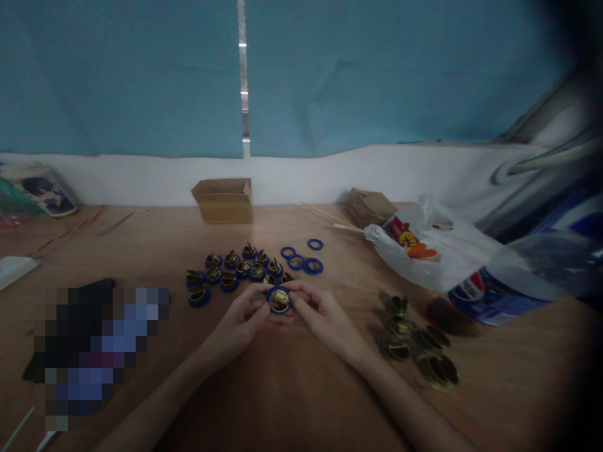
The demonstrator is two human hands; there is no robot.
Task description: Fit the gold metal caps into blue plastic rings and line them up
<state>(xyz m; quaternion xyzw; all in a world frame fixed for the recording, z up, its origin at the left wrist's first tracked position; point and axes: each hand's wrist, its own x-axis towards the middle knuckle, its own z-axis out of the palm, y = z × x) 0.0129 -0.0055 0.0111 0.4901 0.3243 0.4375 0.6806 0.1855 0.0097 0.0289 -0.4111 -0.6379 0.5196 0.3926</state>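
Observation:
Between my two hands, low over the table, is a gold metal disc with a clip, set in a blue ring [279,301]. The fingers of my left hand [247,314] pinch its left edge, and my right hand [318,311] grips its right edge. Just behind my hands stand several blue-rimmed gold pieces [228,281] with clips. Several loose blue rings [313,266] lie to their right. Gold clip pieces without rings [396,349] rest in a loose group to the right of my right forearm.
An open cardboard box [226,204] stands by the wall, with a brown paper packet [371,207] farther right. A plastic bag [414,257] and a Pepsi bottle [499,292] are at the right. A dark object [70,320] lies at the left beside a pixelated area.

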